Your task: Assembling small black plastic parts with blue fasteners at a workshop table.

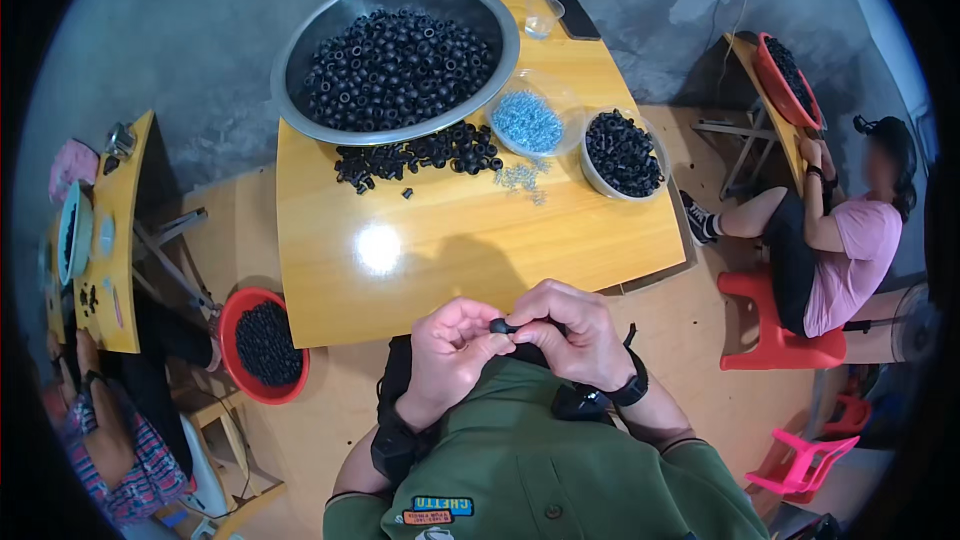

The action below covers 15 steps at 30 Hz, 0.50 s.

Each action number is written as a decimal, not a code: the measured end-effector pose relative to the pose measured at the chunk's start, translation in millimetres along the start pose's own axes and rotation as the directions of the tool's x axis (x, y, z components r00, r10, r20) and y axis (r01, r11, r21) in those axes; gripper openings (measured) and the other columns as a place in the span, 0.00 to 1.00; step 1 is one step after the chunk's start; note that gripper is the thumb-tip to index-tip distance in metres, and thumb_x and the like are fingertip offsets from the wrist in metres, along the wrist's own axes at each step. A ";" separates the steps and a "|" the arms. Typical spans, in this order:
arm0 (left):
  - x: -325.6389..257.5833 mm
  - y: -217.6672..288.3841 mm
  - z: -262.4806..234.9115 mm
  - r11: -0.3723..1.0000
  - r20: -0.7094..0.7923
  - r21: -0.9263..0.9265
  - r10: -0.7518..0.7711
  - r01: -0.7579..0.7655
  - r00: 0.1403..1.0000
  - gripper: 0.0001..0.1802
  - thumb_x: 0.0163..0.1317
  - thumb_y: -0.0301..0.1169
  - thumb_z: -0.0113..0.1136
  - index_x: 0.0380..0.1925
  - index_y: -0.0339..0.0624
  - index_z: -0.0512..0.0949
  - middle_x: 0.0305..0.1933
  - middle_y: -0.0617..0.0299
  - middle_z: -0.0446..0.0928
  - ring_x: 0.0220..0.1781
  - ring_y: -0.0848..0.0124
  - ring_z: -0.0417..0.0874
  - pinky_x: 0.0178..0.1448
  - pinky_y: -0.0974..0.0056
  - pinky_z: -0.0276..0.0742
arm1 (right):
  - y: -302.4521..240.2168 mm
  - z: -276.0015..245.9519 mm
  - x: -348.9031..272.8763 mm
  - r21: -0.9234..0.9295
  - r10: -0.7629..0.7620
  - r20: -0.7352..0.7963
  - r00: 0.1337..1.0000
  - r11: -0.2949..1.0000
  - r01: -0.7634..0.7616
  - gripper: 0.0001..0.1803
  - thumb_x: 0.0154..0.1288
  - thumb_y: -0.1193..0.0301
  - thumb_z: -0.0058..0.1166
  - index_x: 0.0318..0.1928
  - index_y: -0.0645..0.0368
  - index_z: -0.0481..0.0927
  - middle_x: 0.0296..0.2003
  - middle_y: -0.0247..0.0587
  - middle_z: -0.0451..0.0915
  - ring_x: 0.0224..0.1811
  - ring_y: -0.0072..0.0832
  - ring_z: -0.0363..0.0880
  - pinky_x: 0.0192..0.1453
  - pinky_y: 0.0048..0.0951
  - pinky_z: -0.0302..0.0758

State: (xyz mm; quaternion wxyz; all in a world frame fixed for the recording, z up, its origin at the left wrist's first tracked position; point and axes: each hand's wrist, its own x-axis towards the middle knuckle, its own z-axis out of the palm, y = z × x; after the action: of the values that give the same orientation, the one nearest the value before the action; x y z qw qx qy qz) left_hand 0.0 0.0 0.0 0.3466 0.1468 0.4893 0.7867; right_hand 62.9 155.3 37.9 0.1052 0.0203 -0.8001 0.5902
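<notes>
Just off the table's near edge, my left hand (448, 352) and my right hand (580, 335) meet fingertip to fingertip. Between them they pinch a small black plastic part (499, 326), partly covered by the fingers. On the table ahead, a large steel bowl (283, 60) holds many round, hollow black parts. Loose black pieces (420, 152) lie along its near rim. To its right, a clear tub (572, 100) contains small pale-blue pieces (527, 122), some spilled beside it. A second clear tub (610, 186) is full of black tubular pieces (622, 152).
A clear cup (541, 18) and a dark phone-like slab (574, 16) rest at the wooden table's (450, 260) far edge. A red basin (232, 360) of black parts stands on the floor at left. Other people sit at tables on both sides; a pink stool (800, 460) is at lower right.
</notes>
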 end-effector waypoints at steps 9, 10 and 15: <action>0.2 -7.6 -0.9 0.998 -0.029 0.062 0.022 -0.020 0.999 0.07 0.53 0.15 0.56 0.32 0.31 0.71 0.30 0.59 0.78 0.31 0.76 0.79 0.38 0.73 0.77 | 6.5 2.2 -3.8 0.158 0.189 -0.010 0.982 0.970 -0.185 0.02 0.56 0.81 0.54 0.29 0.64 0.74 0.24 0.39 0.76 0.27 0.23 0.79 0.30 0.20 0.73; 0.3 -11.3 -0.7 0.994 -0.025 0.091 0.058 -0.055 0.998 0.07 0.53 0.15 0.55 0.32 0.31 0.71 0.29 0.58 0.77 0.30 0.75 0.79 0.37 0.72 0.77 | 7.1 2.9 -4.2 0.109 0.160 -0.012 0.987 0.981 -0.157 0.02 0.56 0.82 0.54 0.29 0.64 0.74 0.24 0.39 0.76 0.27 0.23 0.79 0.30 0.21 0.73; -0.5 -19.6 9.4 0.998 -0.090 0.008 0.063 -0.062 0.994 0.06 0.53 0.14 0.54 0.30 0.32 0.69 0.28 0.57 0.76 0.28 0.74 0.79 0.35 0.71 0.77 | 13.4 3.2 -7.1 -0.029 0.034 -0.046 0.998 0.999 -0.036 0.02 0.55 0.82 0.54 0.29 0.64 0.75 0.24 0.39 0.76 0.27 0.25 0.79 0.29 0.22 0.73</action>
State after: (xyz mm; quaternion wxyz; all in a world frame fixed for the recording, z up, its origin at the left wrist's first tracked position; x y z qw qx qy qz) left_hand 13.6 11.4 -12.5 0.2989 0.1272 0.5016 0.8018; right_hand 67.3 155.7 23.0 0.1134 -0.0089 -0.8065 0.5801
